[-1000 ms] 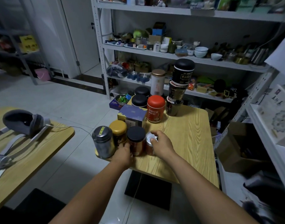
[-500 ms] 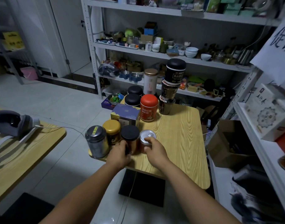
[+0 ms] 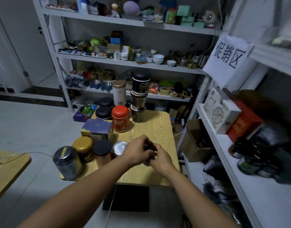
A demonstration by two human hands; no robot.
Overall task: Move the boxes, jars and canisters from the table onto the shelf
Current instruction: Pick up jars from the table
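Left hand (image 3: 135,153) and right hand (image 3: 160,159) clasp a dark item (image 3: 151,148) over table (image 3: 154,127). Pickup step, I judge; next, carry to shelf (image 3: 260,195).

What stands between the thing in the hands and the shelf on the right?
Nothing visible does. The left hand and right hand hold a small dark thing over the table; the cardboard box sits lower, beside the shelf.

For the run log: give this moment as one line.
left hand + right hand: gripping small dark item together above table | silver-lid can: on table | shelving: not yet
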